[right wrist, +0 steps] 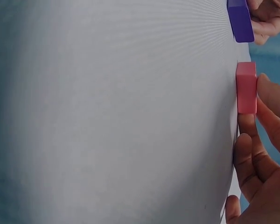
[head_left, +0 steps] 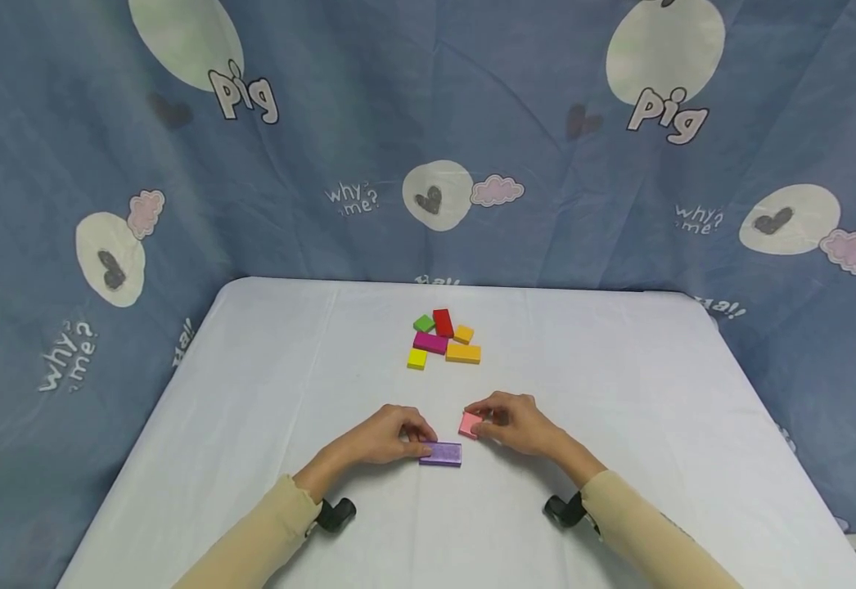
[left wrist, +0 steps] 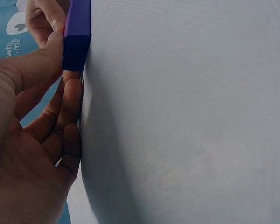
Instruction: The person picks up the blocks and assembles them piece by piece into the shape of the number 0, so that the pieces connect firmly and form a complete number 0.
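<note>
Near the middle of the white table, my left hand (head_left: 387,435) pinches the left end of a purple rectangular block (head_left: 444,455) between thumb and fingers. In the left wrist view the purple block (left wrist: 78,35) lies along the cloth, thumb on its side. To the right and slightly farther back, my right hand (head_left: 515,421) holds a small pink block (head_left: 470,424) by its right side. The right wrist view shows the pink block (right wrist: 247,87) low at the cloth, a short gap from the purple block (right wrist: 241,21).
Farther back lies a loose group of blocks: green (head_left: 424,324), red (head_left: 443,322), magenta (head_left: 430,342), yellow (head_left: 416,358), a long orange one (head_left: 463,353) and a small orange one (head_left: 463,334). A blue printed curtain (head_left: 369,98) hangs behind the white table (head_left: 583,352).
</note>
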The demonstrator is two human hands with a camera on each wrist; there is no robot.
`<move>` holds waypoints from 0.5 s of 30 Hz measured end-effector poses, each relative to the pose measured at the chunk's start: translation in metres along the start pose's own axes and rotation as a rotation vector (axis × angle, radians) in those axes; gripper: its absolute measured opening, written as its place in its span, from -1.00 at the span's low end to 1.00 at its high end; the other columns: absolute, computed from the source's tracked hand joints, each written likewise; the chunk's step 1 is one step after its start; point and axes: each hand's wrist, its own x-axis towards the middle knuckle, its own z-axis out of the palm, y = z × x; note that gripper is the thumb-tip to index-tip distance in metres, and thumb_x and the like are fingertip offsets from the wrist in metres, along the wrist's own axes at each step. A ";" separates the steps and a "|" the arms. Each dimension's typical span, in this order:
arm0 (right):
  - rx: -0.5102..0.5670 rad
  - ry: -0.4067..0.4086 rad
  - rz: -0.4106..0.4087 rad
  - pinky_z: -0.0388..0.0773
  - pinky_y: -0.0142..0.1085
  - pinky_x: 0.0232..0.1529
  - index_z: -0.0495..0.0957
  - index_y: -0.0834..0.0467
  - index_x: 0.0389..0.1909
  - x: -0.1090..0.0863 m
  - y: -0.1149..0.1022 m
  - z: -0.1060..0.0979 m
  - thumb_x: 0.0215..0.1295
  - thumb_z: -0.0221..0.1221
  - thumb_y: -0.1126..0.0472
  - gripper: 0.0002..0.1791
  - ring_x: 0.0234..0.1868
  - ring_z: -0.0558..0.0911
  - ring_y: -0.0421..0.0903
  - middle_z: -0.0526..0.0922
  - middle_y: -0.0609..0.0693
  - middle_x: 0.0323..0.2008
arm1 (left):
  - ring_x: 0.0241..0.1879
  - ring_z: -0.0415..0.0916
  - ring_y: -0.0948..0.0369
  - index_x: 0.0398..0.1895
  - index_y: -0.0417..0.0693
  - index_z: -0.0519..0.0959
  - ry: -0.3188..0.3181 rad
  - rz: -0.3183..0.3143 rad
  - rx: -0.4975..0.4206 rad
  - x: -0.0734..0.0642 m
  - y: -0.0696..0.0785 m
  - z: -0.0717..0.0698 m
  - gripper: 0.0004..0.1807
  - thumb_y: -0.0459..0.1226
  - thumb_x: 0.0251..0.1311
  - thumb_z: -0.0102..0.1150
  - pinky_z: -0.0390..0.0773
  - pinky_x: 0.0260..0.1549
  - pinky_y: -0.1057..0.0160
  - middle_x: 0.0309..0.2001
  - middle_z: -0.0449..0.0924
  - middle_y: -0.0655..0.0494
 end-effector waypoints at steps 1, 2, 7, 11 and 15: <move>0.000 -0.004 -0.001 0.19 -0.16 -0.20 0.66 0.02 0.04 0.000 0.000 0.000 0.25 0.32 0.07 -0.66 -0.35 0.43 -0.23 0.56 -0.29 -0.32 | -0.35 0.46 0.34 -0.17 -0.01 0.72 0.000 0.002 -0.002 0.000 0.000 0.000 -0.84 -0.23 0.18 0.36 0.51 -0.28 0.35 -0.32 0.56 0.35; 0.001 -0.008 0.000 0.16 -0.15 -0.19 0.66 0.01 0.03 0.000 0.001 0.000 0.25 0.32 0.06 -0.66 -0.35 0.42 -0.23 0.56 -0.30 -0.33 | -0.35 0.46 0.35 -0.17 -0.01 0.72 0.000 0.004 -0.003 0.000 0.000 0.000 -0.84 -0.23 0.18 0.36 0.51 -0.28 0.35 -0.32 0.56 0.35; 0.004 -0.019 -0.003 0.14 -0.13 -0.17 0.67 0.01 0.03 -0.001 0.000 -0.002 0.24 0.33 0.06 -0.66 -0.34 0.41 -0.23 0.56 -0.31 -0.34 | -0.35 0.46 0.35 -0.17 0.00 0.71 -0.001 0.002 0.004 -0.001 0.001 0.000 -0.84 -0.24 0.19 0.35 0.51 -0.28 0.35 -0.32 0.56 0.36; 0.005 -0.023 -0.016 0.14 -0.13 -0.18 0.67 0.02 0.02 -0.003 -0.001 -0.002 0.22 0.35 0.06 -0.65 -0.34 0.41 -0.23 0.57 -0.31 -0.35 | -0.34 0.46 0.35 -0.18 0.02 0.71 0.003 0.004 0.010 -0.001 0.001 0.001 -0.85 -0.23 0.19 0.35 0.51 -0.27 0.35 -0.32 0.56 0.36; 0.004 -0.019 -0.045 0.13 -0.15 -0.20 0.68 0.04 0.01 -0.003 0.000 -0.001 0.20 0.36 0.06 -0.65 -0.36 0.42 -0.23 0.59 -0.31 -0.35 | -0.35 0.46 0.35 -0.19 0.02 0.71 0.008 0.016 0.003 0.000 0.000 0.001 -0.86 -0.24 0.19 0.35 0.51 -0.27 0.35 -0.32 0.57 0.36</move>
